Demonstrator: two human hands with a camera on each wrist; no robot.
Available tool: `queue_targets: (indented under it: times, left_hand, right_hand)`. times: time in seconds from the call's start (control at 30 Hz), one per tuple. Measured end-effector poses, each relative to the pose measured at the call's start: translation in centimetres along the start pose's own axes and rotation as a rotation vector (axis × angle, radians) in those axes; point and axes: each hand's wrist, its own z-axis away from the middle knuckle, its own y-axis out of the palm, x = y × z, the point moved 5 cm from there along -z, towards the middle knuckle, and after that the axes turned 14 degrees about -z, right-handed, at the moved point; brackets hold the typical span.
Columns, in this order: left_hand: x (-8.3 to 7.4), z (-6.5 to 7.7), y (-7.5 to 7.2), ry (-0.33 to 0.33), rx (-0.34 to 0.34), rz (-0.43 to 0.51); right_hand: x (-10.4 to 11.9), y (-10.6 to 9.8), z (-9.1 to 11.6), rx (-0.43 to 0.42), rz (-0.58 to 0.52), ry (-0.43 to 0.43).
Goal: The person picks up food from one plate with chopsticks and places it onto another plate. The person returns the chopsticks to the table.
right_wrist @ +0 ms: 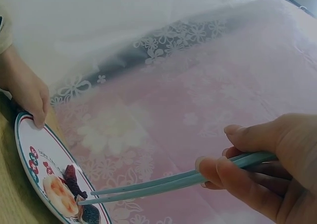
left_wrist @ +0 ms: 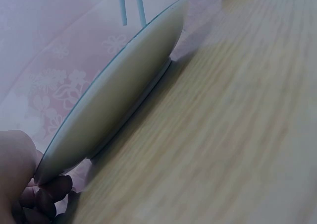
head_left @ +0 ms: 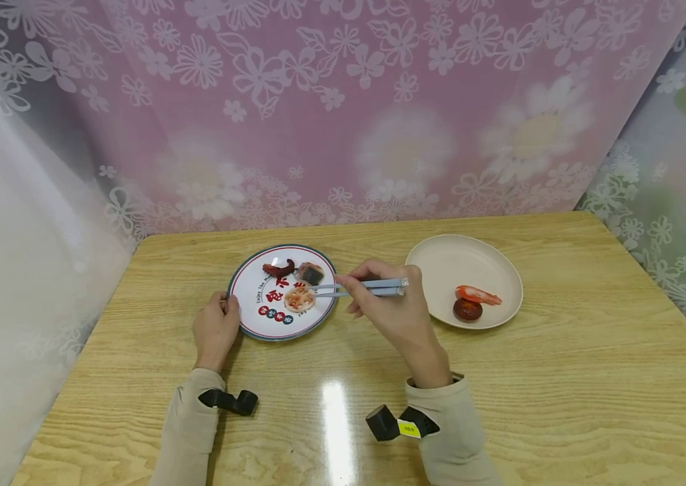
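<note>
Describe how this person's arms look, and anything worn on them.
The left sleeve and right sleeve are long and plain beige. Each has a black device strapped on near the wrist, with a stubby head: left device, right device. The right one also bears a yellow label, its print too small to read. No cables show. The left grip and right grip wear no gloves.

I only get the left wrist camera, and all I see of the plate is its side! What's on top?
Observer: Three pieces of food lie on the white plate: a dark curled piece, a dark-sided chunk and a round pale slice.
Child: Ooh! Who's got those blue sticks?
Observer: The right hand holds them.
Child: Anything else on the table?
Observer: Yes, a cream plate with an orange-red piece beside a round brown one.
</note>
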Motion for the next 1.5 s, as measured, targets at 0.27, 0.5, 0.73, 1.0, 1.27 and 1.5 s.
queue_targets:
  times: [0.27, 0.5, 0.73, 1.0, 1.27, 1.5]
  left_hand:
    - [0.0, 0.0, 0.0, -0.006, 0.004, 0.001]
    - [-0.1, 0.0, 0.1, -0.015, 0.012, 0.002]
    - [0.1, -0.1, 0.2, -0.012, 0.013, -0.001]
    - [0.1, -0.1, 0.1, -0.011, 0.011, -0.004]
    - [0.0, -0.1, 0.1, -0.006, -0.003, -0.006]
    - [0.0, -0.1, 0.0, -0.012, -0.002, -0.003]
  right_hand:
    - [0.5, -0.4, 0.0, -0.026, 0.026, 0.05]
    - [0.5, -1.0, 0.0, -0.056, 0.044, 0.06]
    - [0.7, -1.5, 0.0, -0.071, 0.046, 0.059]
    - [0.9, -2.3, 0.1, -0.098, 0.064, 0.059]
    - [1.2, -3.4, 0.1, -0.128, 0.086, 0.064]
    - [1.4, -4.4, 0.2, -0.173, 0.072, 0.079]
